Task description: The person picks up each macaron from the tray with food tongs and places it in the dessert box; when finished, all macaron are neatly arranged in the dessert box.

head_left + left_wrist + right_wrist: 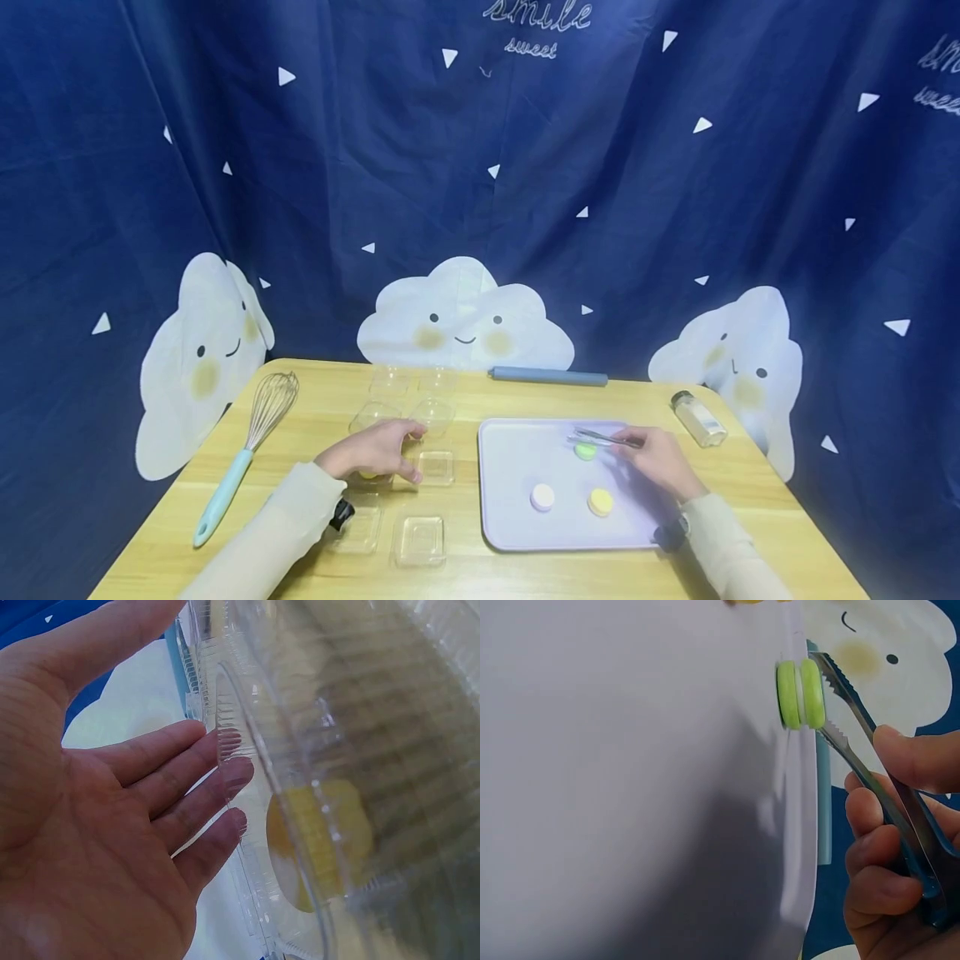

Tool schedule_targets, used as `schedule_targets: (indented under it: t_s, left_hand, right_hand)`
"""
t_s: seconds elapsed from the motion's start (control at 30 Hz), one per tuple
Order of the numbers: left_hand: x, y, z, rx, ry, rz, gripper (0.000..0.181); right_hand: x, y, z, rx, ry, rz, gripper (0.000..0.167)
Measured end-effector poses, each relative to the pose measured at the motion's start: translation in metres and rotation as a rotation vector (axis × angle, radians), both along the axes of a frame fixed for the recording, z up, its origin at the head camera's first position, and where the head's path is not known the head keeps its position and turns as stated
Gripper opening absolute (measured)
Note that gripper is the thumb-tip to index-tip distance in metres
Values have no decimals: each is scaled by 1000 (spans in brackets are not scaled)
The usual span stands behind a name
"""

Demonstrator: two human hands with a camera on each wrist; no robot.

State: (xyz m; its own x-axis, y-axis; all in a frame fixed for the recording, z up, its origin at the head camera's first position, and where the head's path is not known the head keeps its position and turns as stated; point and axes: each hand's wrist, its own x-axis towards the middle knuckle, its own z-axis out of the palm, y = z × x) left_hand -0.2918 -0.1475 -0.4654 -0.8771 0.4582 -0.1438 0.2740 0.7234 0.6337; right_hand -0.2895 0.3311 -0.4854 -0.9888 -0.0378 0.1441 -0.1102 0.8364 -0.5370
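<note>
My right hand [660, 458] grips metal food tongs [904, 799] above the tray. In the right wrist view, the serrated tips stand apart at a green macaron [801, 695]; whether they touch it I cannot tell. A white macaron [542, 497] and a yellow macaron [600, 502] lie nearer on the lilac tray [502, 533]. My left hand [375, 450] is over the clear plastic boxes, thumb and fingers spread. In the left wrist view its fairly straight fingers [217, 776] reach the wall of a clear box [247, 735] with a yellow macaron [322, 847] inside.
More clear boxes and lids, among them a front one [420, 542], stand in two columns left of the tray. A whisk [243, 458] lies at the far left. A blue rolling pin [547, 377] lies along the back edge, and a shaker jar [699, 419] at the right.
</note>
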Motion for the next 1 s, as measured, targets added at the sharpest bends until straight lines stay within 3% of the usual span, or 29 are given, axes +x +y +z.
schedule_targets:
  t_s: [0.5,1.0]
  left_hand:
    - [2,4,-1,11,-9,-13,85]
    - [1,6,-1,-5,34,-25,81]
  right_hand:
    - [6,9,4,29,-31,31,19]
    - [10,12,5,54,-31,84,18]
